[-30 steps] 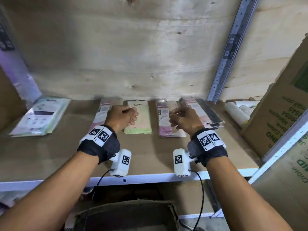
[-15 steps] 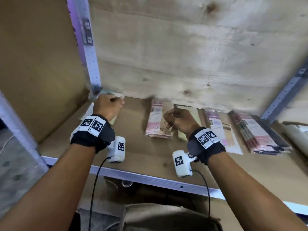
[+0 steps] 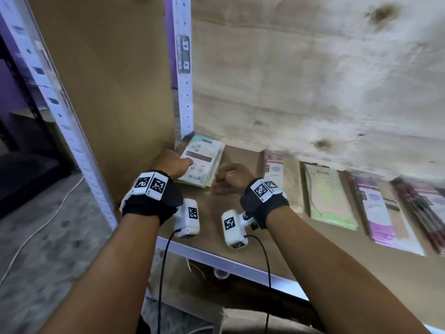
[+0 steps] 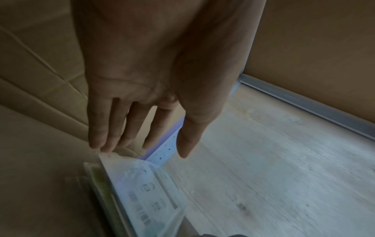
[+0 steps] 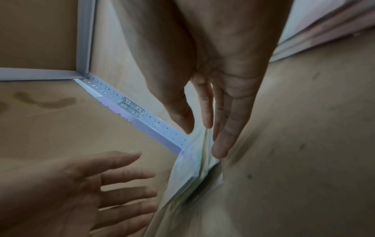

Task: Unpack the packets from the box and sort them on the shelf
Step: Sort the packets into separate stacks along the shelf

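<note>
A stack of pale green-and-white packets (image 3: 203,162) lies flat in the back left corner of the shelf (image 3: 216,259). My left hand (image 3: 183,163) is at the stack's left edge. Its fingers are straight, with the tips at the stack's corner (image 4: 105,156) in the left wrist view. My right hand (image 3: 228,179) is at the stack's right side. In the right wrist view its straight fingers (image 5: 221,144) lie against the stack's edge (image 5: 194,166). Neither hand holds a packet.
Further right on the shelf lie a pink-and-beige stack (image 3: 281,179), a green packet (image 3: 327,196), a purple-pink packet (image 3: 382,213) and a dark red stack (image 3: 423,206). A perforated metal upright (image 3: 184,80) and a cardboard side panel (image 3: 108,92) close the left corner.
Both hands have moved left along the shelf, from the middle packets to the pale stack in the corner. Their curled fingers have straightened.
</note>
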A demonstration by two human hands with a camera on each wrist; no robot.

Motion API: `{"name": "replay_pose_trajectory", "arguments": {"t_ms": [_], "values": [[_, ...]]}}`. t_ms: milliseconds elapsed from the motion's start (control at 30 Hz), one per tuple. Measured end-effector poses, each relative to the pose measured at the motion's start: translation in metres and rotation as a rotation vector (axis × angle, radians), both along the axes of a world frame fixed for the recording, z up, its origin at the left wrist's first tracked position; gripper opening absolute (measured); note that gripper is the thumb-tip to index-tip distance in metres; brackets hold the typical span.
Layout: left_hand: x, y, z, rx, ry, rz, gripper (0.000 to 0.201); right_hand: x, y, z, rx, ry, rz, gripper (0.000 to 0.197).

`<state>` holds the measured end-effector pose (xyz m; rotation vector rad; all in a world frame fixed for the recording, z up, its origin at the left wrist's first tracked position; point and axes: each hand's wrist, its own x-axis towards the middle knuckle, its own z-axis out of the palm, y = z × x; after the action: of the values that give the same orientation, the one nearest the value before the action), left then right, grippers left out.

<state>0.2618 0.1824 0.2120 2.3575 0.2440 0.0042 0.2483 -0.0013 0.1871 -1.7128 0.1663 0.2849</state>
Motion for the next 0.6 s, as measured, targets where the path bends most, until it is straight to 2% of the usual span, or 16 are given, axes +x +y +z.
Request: {"name": "replay_pose_trajectory", "arguments": {"t_ms": [267, 367, 433, 500, 600], "values": [[-0.006, 0.004, -0.003, 0.153, 0.029, -0.041, 0.043, -0.003, 0.01, -0.003, 0.093, 0.056, -0.036, 0.008], [-0.01, 0.002, -0.006, 0.096, 0.068, -0.035, 0.038, -0.005, 0.009, -0.004, 0.087, 0.05, -0.038, 0.004], [-0.011, 0.0, -0.007, 0.064, 0.083, -0.041, 0.036, -0.006, 0.005, -0.003, 0.06, 0.035, -0.055, 0.008], [-0.009, -0.002, -0.008, -0.027, 0.116, -0.045, 0.033, -0.007, -0.003, 0.0, 0.029, -0.001, -0.075, 0.015], [-0.01, -0.009, -0.007, -0.178, 0.164, -0.051, 0.026, -0.014, -0.018, 0.011, 0.018, -0.01, -0.07, 0.014]]}}
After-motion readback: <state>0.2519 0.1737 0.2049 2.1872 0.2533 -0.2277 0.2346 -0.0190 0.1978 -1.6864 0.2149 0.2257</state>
